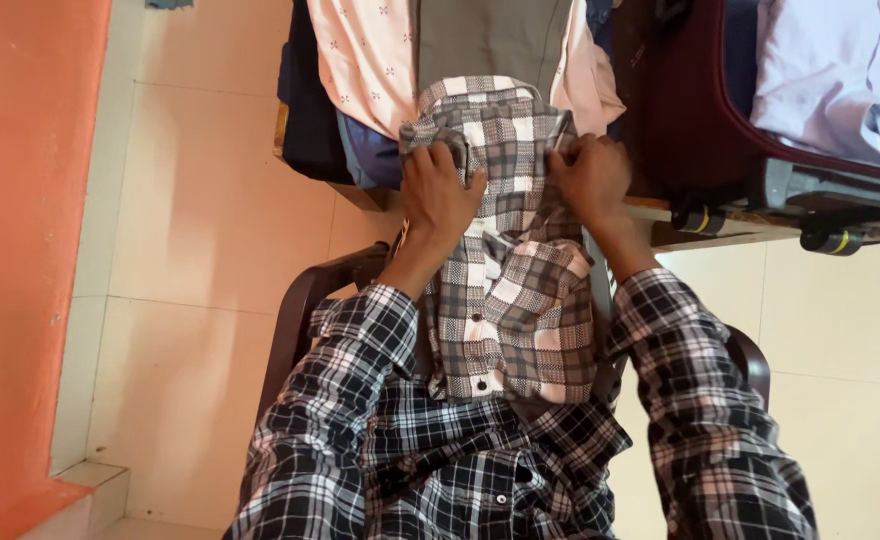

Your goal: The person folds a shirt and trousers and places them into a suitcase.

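Two bare hands gripped one garment at the moment inspected. The left hand [440, 190] was clenched on the upper left part of the grey-and-white checked cotton shirt [510, 300], fingers curled into the cloth near the collar. The right hand [590, 175] pinched the upper right edge of the same shirt between fingers and thumb. The shirt hung folded lengthwise from both grips down over the person's lap, its lower end resting against the black-and-white plaid sleeves [350, 400] of the wearer.

Risks noted: the fold was held at the top only, so the free lower half was judged likely to slip open or slide off the lap toward the pale tiled floor [200, 250] if either grip loosened. The dark curved chair arm [295, 320] stood just beside the left forearm and could catch the cloth.

Room for movement was narrow ahead. A stack of folded clothes, pink patterned and grey [390, 60], lay immediately beyond the hands, touching or nearly touching the shirt's top. The open maroon suitcase [700, 100] holding pale blue shirts crowded the right side. Open floor lay to the left, bounded by an orange wall [20, 250].
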